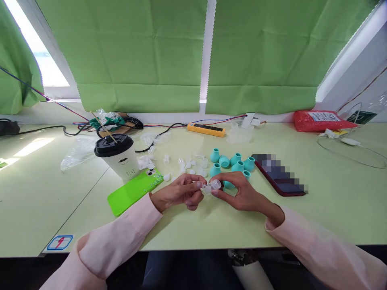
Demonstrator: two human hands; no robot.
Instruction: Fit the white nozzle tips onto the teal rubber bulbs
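Note:
Between my two hands, just above the table, are small clear plastic parts. My left hand [186,190] is closed, its thumb and forefinger pinching a small translucent plastic piece [206,188]. Thumb and fingers of my right hand [237,190] grip a translucent plastic cap [215,184], held with its round end towards me. The two pieces touch or overlap; whether they are joined I cannot tell. Behind my right hand stand several turquoise vase-shaped pieces [215,169], some partly hidden by it. Loose clear plastic parts [193,164] lie scattered beyond my left hand.
A white cup with a black lid [119,159] stands at left beside a bright green phone case [133,192]. A dark phone [281,177] lies at right. Farther back are a yellow power strip [206,129], cables, plastic bags and a red package [323,121].

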